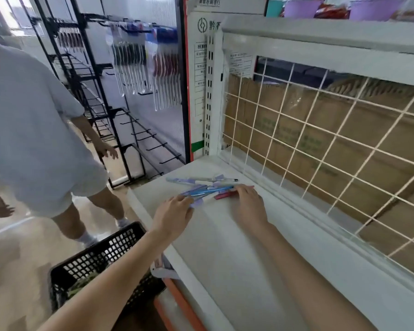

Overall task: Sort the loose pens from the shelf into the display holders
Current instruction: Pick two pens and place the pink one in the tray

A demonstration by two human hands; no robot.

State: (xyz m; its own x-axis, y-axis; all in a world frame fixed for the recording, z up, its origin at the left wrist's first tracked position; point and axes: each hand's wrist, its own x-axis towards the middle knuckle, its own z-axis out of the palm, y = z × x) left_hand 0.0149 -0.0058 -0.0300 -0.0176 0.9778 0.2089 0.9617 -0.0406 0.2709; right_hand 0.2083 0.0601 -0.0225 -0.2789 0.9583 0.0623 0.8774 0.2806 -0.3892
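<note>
White shelf [237, 254] fills the lower right, its near end cut off by the frame edge. Behind it a white wire grid panel [320, 144] w/ brown cardboard boxes [359, 139] pressed up behind; green print on the boxes too blurred to read. Left side: a second person in a pale T-shirt [26, 130], head cut off at frame top. Black wire rack [129, 130] behind w/ hanging packs [139, 68], contents blurred, can't say what they are. Black plastic basket [91, 263] on the floor beside the shelf, partly hidden by the left forearm; something greenish inside, unclear.

Loose pens [207, 191] lie in a small heap at the far left end of the shelf: blue, lilac, red barrels crossing; one thin pen [215, 180] apart, just behind the heap. Exact count not clear.

Left hand [175, 215] at the heap's near-left end, fingertips touching pens, fingers bent; real grip or not, can't tell. Right hand [247, 204] flat-ish at the right end, fingers fairly straight, tips against the red pen [224, 195].
</note>
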